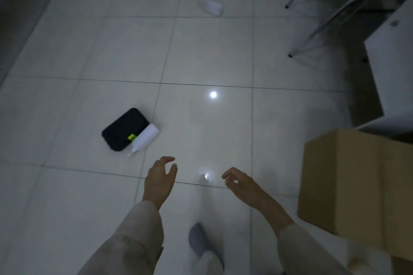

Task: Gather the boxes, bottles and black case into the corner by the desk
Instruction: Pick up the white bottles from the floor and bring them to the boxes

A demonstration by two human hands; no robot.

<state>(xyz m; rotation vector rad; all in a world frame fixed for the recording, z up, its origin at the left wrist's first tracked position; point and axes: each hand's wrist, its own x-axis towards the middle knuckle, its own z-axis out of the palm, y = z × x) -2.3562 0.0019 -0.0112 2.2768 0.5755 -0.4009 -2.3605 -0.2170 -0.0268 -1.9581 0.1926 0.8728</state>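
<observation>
No text, brand, number or sign can be read. The flat black rectangular case [125, 129] at the frame's left of centre bears a small bright yellow-green label [132, 137] near its lower edge, but any print on it is too small and blurred to make out.

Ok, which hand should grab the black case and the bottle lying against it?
Left. The left hand hangs empty nearest the black case and white bottle; the right hand is farther, by the cardboard box.
</observation>
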